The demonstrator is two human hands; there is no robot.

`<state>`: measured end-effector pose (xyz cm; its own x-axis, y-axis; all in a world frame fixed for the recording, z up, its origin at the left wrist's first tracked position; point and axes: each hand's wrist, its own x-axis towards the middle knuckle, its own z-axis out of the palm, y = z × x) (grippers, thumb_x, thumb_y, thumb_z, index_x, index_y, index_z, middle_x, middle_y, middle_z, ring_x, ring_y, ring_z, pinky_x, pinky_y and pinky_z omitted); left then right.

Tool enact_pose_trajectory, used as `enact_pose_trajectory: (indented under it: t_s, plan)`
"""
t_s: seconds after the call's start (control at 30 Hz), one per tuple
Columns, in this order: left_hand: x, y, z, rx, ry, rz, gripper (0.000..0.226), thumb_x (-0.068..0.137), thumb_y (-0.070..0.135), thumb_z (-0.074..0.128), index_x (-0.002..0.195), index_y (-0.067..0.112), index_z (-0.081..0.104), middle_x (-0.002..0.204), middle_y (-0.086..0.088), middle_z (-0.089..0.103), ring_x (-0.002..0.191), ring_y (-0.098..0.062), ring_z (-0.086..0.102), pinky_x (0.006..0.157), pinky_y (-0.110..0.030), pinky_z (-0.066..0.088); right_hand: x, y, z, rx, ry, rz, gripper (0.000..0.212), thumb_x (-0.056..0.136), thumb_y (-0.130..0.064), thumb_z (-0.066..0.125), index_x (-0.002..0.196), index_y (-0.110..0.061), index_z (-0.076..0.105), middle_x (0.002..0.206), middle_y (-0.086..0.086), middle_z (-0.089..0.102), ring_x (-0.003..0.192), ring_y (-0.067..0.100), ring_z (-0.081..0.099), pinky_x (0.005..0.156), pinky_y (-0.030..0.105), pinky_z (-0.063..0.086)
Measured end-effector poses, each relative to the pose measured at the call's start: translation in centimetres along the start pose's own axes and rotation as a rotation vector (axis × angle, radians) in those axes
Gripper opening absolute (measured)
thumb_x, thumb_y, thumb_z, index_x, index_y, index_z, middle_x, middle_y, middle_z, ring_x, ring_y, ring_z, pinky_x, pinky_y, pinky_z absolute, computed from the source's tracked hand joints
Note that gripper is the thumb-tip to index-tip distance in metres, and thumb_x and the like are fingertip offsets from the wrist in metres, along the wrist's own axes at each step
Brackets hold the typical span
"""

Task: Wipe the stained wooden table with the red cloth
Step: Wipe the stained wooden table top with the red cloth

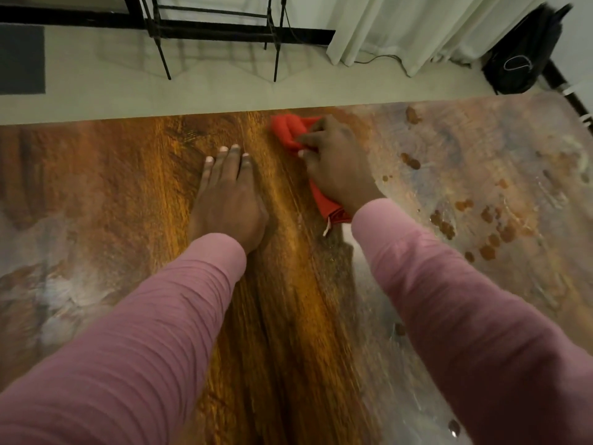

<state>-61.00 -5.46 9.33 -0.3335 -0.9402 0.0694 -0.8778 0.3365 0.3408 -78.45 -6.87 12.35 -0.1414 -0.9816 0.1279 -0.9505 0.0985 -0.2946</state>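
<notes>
Two hands on the table (279, 316): left hand (226, 200) flat and open, palm down on clean wood, holding nothing; right hand (333, 162) closed on the bunched cloth (288, 131), pressed near the far edge, a tail trailing under the wrist. Clean amber strip down the middle; hazy film and brown stains (444, 224) to the right, more haze at the left. Likely mid-stroke, well short of done. Risks: cloth so bunched that little fabric touches, smearing the spots instead of lifting them; stroke running off the far edge; right sleeve (449, 300) dragging through wet film; left patch forgotten
</notes>
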Motion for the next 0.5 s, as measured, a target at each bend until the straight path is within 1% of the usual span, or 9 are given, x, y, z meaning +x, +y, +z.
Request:
enact_pose_trajectory:
  t_s: [0.07,0.13,0.2,0.27,0.3,0.37,0.43,0.47,0.5]
  plan:
    - [-0.1,-0.1,0.0,-0.011,-0.007,-0.002,0.054,0.096,0.018,0.028,0.147,0.002,0.026,0.157,-0.014,0.020,0.146,-0.026,0.012,0.120,-0.039,0.005,0.6,1.9,-0.6,-0.049,0.073,0.219,0.030,0.090,-0.021,0.054,0.117,-0.018,0.067,0.122,0.008,0.054,0.112,0.027,0.051,0.092,0.037,0.044]
    - [-0.1,-0.2,0.0,-0.017,-0.007,-0.007,0.054,0.096,0.018,0.027,0.147,0.002,0.025,0.157,-0.013,0.019,0.146,-0.026,0.011,0.120,-0.038,0.004,1.0,2.8,-0.9,-0.051,0.177,0.448,0.031,0.087,-0.015,0.054,0.115,-0.014,0.066,0.120,0.012,0.055,0.112,0.031,0.053,0.091,0.037,0.044]
    - [0.0,-0.1,0.1,-0.018,-0.006,-0.001,0.054,0.096,0.017,0.027,0.147,0.002,0.024,0.157,-0.013,0.019,0.146,-0.026,0.010,0.120,-0.038,0.003,1.2,2.3,-0.7,-0.056,0.193,0.506,0.030,0.084,-0.013,0.054,0.112,-0.014,0.066,0.116,0.012,0.057,0.109,0.032,0.054,0.089,0.037,0.046]
    - [0.0,0.0,0.1,-0.012,-0.011,-0.004,0.054,0.096,0.017,0.028,0.147,0.002,0.024,0.157,-0.014,0.019,0.146,-0.026,0.010,0.120,-0.038,0.004,1.1,1.0,-0.5,-0.034,0.160,0.460,0.031,0.085,-0.016,0.055,0.113,-0.016,0.067,0.119,0.010,0.056,0.111,0.030,0.054,0.090,0.036,0.045]
    - [0.1,0.0,0.0,-0.005,-0.015,-0.004,0.054,0.096,0.017,0.028,0.147,0.002,0.024,0.157,-0.014,0.019,0.146,-0.027,0.011,0.120,-0.039,0.004,0.7,0.2,-0.3,-0.021,0.130,0.401,0.030,0.086,-0.018,0.055,0.114,-0.017,0.068,0.122,0.008,0.055,0.113,0.029,0.052,0.092,0.035,0.044]
    - [0.0,0.1,0.0,0.008,-0.021,-0.006,0.055,0.095,0.017,0.030,0.147,0.001,0.025,0.157,-0.015,0.020,0.146,-0.027,0.012,0.120,-0.039,0.005,-0.8,-1.3,0.2,0.003,0.055,0.221,0.029,0.089,-0.020,0.056,0.115,-0.021,0.068,0.121,0.005,0.053,0.112,0.027,0.048,0.091,0.038,0.043]
    - [0.0,0.2,0.0,0.010,-0.021,-0.004,0.056,0.093,0.018,0.030,0.147,0.001,0.026,0.157,-0.015,0.020,0.146,-0.027,0.012,0.120,-0.039,0.006,-2.6,-2.0,0.2,0.041,0.008,0.030,0.027,0.089,-0.020,0.059,0.115,-0.022,0.068,0.115,0.002,0.055,0.108,0.024,0.048,0.087,0.035,0.043]
    - [0.0,0.2,-0.1,0.013,-0.020,-0.002,0.057,0.093,0.019,0.029,0.147,0.001,0.026,0.157,-0.014,0.020,0.146,-0.027,0.012,0.120,-0.039,0.006,-3.2,-1.8,0.1,0.055,-0.007,-0.031,0.027,0.089,-0.020,0.059,0.115,-0.022,0.069,0.115,0.001,0.055,0.107,0.023,0.048,0.086,0.033,0.042]
    - [0.0,0.2,-0.1,0.018,-0.019,0.000,0.057,0.092,0.019,0.028,0.147,0.001,0.026,0.157,-0.014,0.020,0.146,-0.027,0.012,0.120,-0.039,0.006,-3.5,-1.3,-0.1,0.055,-0.017,-0.050,0.027,0.090,-0.020,0.059,0.115,-0.022,0.068,0.116,0.000,0.056,0.108,0.022,0.048,0.087,0.032,0.041]
